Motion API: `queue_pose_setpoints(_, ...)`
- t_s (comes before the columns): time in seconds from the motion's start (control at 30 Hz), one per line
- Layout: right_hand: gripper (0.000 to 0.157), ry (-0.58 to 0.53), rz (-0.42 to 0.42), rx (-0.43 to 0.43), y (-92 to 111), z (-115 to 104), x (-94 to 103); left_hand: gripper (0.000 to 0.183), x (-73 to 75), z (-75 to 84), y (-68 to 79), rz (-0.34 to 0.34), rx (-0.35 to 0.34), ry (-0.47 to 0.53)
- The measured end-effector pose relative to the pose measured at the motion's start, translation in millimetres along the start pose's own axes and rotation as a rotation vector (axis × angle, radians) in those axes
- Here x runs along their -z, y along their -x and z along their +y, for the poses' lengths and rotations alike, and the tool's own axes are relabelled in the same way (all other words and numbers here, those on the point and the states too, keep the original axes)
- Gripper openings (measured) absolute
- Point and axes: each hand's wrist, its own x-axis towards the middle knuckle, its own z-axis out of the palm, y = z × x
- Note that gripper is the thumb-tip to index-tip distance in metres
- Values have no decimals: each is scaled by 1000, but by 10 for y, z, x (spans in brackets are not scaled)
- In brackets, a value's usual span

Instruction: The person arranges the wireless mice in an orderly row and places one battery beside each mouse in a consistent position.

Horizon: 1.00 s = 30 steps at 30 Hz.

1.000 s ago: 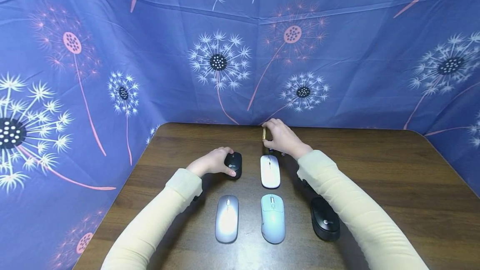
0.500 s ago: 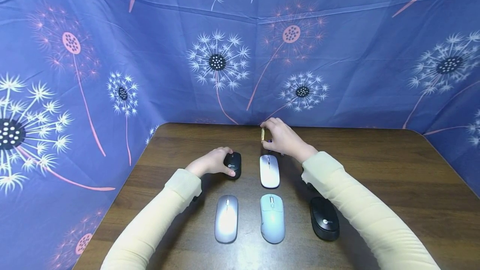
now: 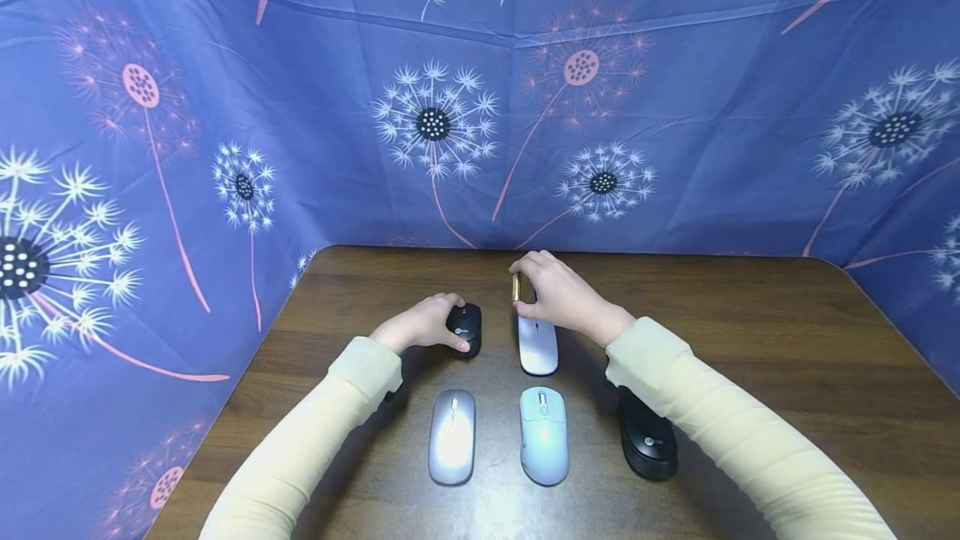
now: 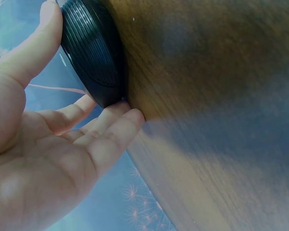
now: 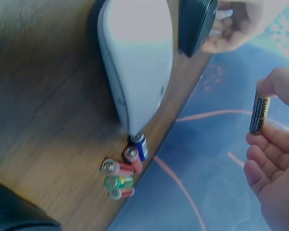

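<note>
My left hand (image 3: pixel 420 325) grips a black computer mouse (image 3: pixel 467 325) at the table's middle left, thumb at its near end and fingers at its far end. Its ribbed side (image 4: pixel 94 53) shows in the left wrist view. My right hand (image 3: pixel 562 294) pinches a gold and black battery (image 5: pixel 259 113) between thumb and fingertips, held in the air. Below that hand lies a white mouse (image 3: pixel 537 350), its far end hidden in the head view. Several small batteries (image 5: pixel 133 156), red, blue and green, stand on the table past its tip.
Nearer on the wooden table (image 3: pixel 787 340) lie a grey mouse (image 3: pixel 452 437), a light blue mouse (image 3: pixel 544 437) and another black mouse (image 3: pixel 648 440), partly behind the right sleeve. A blue dandelion-print cloth (image 3: pixel 480 107) hangs behind the table's far edge.
My right hand has moved nearer and slightly left with the gold battery, now over the white mouse's far end. The left hand and the black mouse look still.
</note>
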Motion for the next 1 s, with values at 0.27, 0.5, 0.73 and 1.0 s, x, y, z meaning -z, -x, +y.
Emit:
queue_pose_setpoints(0.27, 46, -16, -6, 11, 36, -163, -58, 79, -3, -5, -15, 0, -12, 12)
queue_pose_setpoints(0.5, 45, -20, -14, 26, 69, -249, -139, 79, -5, -6, -20, 2, -13, 5)
queue_pose_setpoints(0.73, 45, -25, -57, -3, 110, -284, -230, 79, -4, -11, -21, -3, -3, -1)
queue_pose_setpoints(1.0, 45, -4, -154, -44, 137, -288, -327, 80, -5, -10, -17, -6, -3, -3)
